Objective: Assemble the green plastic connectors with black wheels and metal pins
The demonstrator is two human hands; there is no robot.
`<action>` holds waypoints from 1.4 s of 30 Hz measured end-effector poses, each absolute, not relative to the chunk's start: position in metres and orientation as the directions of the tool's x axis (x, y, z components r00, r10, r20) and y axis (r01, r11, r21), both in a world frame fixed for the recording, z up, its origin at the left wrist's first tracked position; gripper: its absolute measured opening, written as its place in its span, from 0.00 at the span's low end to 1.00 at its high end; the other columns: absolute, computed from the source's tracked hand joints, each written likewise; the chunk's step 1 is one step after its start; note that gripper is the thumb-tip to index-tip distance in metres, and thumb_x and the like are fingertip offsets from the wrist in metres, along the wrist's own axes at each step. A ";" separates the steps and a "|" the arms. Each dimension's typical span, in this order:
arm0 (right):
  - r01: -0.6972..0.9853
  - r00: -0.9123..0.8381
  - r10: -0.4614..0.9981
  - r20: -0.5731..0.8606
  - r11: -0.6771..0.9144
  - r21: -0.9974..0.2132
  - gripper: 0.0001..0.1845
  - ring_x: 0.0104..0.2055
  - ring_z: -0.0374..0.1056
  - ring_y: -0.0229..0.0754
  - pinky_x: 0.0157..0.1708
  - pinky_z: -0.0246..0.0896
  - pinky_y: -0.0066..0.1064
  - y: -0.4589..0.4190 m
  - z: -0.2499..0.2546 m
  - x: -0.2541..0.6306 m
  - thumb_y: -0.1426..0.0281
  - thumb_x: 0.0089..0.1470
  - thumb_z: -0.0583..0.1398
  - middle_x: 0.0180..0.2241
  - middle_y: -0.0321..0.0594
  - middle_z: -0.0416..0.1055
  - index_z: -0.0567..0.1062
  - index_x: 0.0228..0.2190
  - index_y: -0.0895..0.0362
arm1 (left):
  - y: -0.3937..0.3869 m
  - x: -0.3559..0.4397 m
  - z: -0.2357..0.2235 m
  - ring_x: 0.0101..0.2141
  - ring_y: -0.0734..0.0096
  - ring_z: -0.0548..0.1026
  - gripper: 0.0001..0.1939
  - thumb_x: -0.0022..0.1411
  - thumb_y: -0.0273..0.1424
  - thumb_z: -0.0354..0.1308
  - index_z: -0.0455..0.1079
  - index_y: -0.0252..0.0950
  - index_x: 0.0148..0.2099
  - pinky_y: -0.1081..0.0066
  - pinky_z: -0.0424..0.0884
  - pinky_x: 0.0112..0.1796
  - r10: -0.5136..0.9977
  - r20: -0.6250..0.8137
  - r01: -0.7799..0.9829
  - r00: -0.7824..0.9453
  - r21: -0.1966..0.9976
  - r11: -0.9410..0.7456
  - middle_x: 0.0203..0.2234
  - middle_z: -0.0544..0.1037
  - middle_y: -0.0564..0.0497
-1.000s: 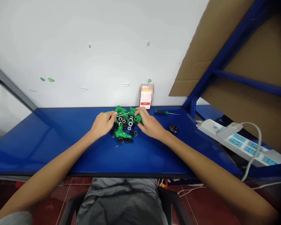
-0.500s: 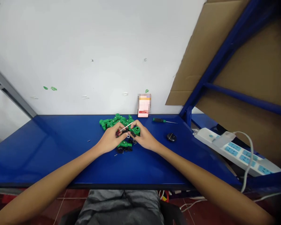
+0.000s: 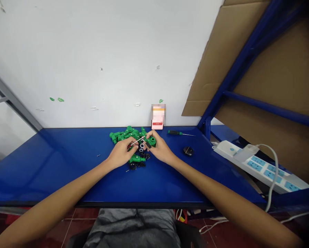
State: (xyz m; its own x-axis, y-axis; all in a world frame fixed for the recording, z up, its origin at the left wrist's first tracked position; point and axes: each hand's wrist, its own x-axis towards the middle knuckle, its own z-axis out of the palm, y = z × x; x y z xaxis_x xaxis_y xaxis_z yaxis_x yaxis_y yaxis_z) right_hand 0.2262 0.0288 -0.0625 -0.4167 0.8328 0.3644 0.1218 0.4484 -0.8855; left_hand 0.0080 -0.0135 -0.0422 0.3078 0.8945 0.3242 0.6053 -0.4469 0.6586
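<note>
**Landmark:** we are working over a heap of green plastic fittings (image 3: 126,135), and every place below is taken from it.

**Left hand:** our left hand (image 3: 122,154) is resting on the near left of the heap, its fingers curled and pinching a thin pale pin (image 3: 138,141).

**Right hand:** our right hand (image 3: 161,150) is lying on the near right of the heap, its fingers closing around a green plastic fitting (image 3: 151,140) and pressing in toward the pin.

**Between the hands:** we are holding our hands close together, almost touching, above a white ring (image 3: 142,146) and small black parts (image 3: 140,164) lying in the heap.

**Beyond the heap:** a blurred pinkish card (image 3: 157,124) is standing against the wall just behind the heap, on its right.

**To the right:** a green-handled screwdriver (image 3: 175,132) is lying near the heap, a round black object (image 3: 188,151) is sitting farther out, and a white power strip (image 3: 257,167) is lying well apart from it.

**Under it all:** a blue metal workbench (image 3: 41,172) is carrying the heap.
</note>
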 end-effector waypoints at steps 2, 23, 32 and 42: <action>0.001 -0.385 0.874 0.296 0.322 -0.947 0.19 0.30 0.70 0.42 0.33 0.64 0.35 0.031 -0.061 0.226 0.67 0.53 0.66 0.30 0.29 0.69 0.62 0.40 0.49 | -0.015 0.008 -0.040 0.26 0.70 0.68 0.13 0.74 0.39 0.52 0.73 0.37 0.43 0.70 0.61 0.31 0.901 0.313 0.596 0.301 0.676 -0.433 0.29 0.76 0.54; -0.372 -0.505 0.860 0.071 -0.143 -0.917 0.11 0.28 0.64 0.44 0.28 0.56 0.36 0.017 -0.040 0.226 0.61 0.55 0.59 0.38 0.42 0.73 0.68 0.39 0.52 | -0.020 0.004 -0.035 0.29 0.69 0.72 0.17 0.78 0.38 0.47 0.72 0.37 0.40 0.70 0.63 0.36 0.826 0.420 0.591 0.376 0.578 -0.563 0.28 0.75 0.54; -0.329 -0.500 0.862 0.080 -0.103 -0.938 0.12 0.28 0.64 0.43 0.28 0.55 0.35 0.023 -0.047 0.227 0.60 0.55 0.59 0.38 0.40 0.72 0.65 0.39 0.51 | -0.019 0.002 -0.034 0.30 0.68 0.73 0.17 0.78 0.36 0.46 0.73 0.37 0.40 0.70 0.64 0.35 0.809 0.430 0.634 0.400 0.508 -0.583 0.29 0.77 0.52; -0.150 -0.501 0.857 0.118 0.049 -0.987 0.17 0.27 0.66 0.42 0.28 0.57 0.34 0.028 -0.057 0.227 0.55 0.57 0.61 0.31 0.33 0.70 0.64 0.40 0.51 | -0.024 -0.008 -0.023 0.34 0.63 0.76 0.16 0.76 0.29 0.46 0.77 0.36 0.48 0.68 0.65 0.32 0.659 0.524 0.788 0.540 -0.039 -0.615 0.33 0.77 0.44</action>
